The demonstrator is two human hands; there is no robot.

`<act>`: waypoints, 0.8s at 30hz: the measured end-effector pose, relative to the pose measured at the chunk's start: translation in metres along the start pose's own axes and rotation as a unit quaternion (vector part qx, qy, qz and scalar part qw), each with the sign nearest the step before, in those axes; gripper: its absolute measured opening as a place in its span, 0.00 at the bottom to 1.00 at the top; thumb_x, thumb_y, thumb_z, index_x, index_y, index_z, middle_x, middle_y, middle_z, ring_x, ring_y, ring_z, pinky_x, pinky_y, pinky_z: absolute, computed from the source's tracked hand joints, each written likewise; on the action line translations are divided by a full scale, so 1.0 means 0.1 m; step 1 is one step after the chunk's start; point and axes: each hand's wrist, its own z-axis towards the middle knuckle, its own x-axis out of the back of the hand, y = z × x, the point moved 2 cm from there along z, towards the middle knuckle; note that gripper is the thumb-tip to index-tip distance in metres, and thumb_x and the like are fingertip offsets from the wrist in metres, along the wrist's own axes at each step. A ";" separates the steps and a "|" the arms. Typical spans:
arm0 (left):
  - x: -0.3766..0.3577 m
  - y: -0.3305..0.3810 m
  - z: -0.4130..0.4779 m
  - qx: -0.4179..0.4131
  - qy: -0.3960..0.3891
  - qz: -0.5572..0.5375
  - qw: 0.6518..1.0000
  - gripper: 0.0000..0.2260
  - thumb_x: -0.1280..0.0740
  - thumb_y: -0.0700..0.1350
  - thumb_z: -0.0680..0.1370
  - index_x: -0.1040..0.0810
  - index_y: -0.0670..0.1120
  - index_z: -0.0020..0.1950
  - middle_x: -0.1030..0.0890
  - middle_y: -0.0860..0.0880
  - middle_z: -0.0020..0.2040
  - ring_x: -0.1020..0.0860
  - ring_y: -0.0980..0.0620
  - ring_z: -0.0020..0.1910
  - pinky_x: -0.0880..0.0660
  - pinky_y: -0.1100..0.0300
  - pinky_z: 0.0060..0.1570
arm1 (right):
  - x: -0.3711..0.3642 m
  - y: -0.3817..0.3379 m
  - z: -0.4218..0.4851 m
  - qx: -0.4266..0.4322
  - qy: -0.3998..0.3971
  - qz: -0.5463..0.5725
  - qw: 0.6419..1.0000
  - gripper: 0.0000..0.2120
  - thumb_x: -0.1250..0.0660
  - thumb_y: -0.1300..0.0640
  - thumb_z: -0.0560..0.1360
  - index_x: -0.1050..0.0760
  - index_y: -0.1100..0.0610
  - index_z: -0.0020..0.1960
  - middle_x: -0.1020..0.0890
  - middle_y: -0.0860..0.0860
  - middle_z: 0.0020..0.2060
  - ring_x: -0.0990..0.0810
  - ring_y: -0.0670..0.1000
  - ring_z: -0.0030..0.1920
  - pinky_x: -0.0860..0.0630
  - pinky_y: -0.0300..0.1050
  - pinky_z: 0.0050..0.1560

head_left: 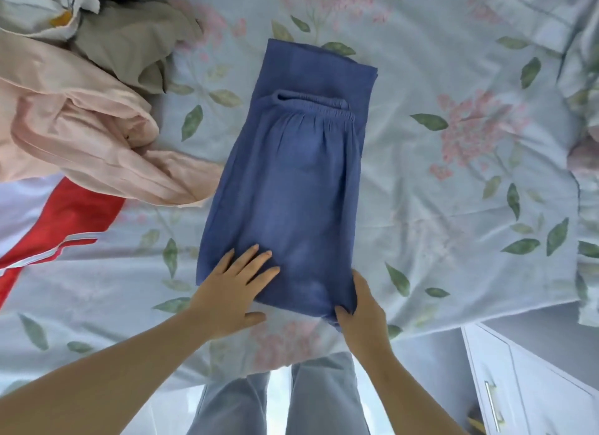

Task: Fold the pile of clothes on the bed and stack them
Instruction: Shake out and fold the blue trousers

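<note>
At centre of bed (453,191): folded trousers (291,182), lengthwise, waistband on top in far half. Left of trousers: pile of unfolded clothes (81,126), touching their left edge, reaching to far left corner. Under pile's near side: flat garment (64,220), spread on bed. On trousers' near left corner: left hand (233,289), flat. At near right corner: right hand (363,308), thumb on top, fingers round edge. Past bed's near right edge, lower down: cabinet (534,386).
</note>
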 end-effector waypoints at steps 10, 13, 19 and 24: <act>-0.01 -0.10 -0.09 -0.002 0.047 -0.003 0.999 0.41 0.19 0.47 0.57 0.33 0.48 0.66 0.24 0.43 0.65 0.28 0.42 0.64 0.25 0.44 0.56 | 0.38 0.18 0.00 0.075 0.256 -0.176 0.947 0.21 0.35 0.72 0.69 0.24 0.57 0.59 0.22 0.57 0.51 0.25 0.61 0.53 0.29 0.53 0.51; -0.03 -0.11 -0.11 0.016 0.086 0.001 0.996 0.33 0.24 0.46 0.65 0.34 0.47 0.66 0.24 0.41 0.64 0.26 0.41 0.64 0.27 0.45 0.60 | 0.03 0.00 -0.07 0.320 0.230 -0.279 0.876 0.18 0.32 0.54 0.67 0.27 0.56 0.56 0.20 0.55 0.54 0.24 0.56 0.54 0.28 0.53 0.53; 0.00 -0.17 -0.12 0.047 0.075 0.001 0.996 0.38 0.23 0.34 0.57 0.32 0.43 0.66 0.22 0.39 0.61 0.22 0.40 0.59 0.24 0.43 0.53 | -0.25 0.21 0.14 0.327 0.070 -0.468 0.818 0.46 0.19 0.50 0.55 0.35 0.57 0.68 0.23 0.57 0.64 0.23 0.60 0.62 0.29 0.56 0.64; 0.17 -0.36 -0.05 0.031 0.068 -0.015 0.997 0.31 0.22 0.30 0.52 0.18 0.42 0.55 0.17 0.43 0.53 0.17 0.45 0.47 0.20 0.53 0.41 | 0.04 0.14 0.31 0.410 0.075 -0.379 0.827 0.20 0.29 0.66 0.61 0.19 0.59 0.53 0.16 0.55 0.50 0.17 0.58 0.50 0.21 0.49 0.51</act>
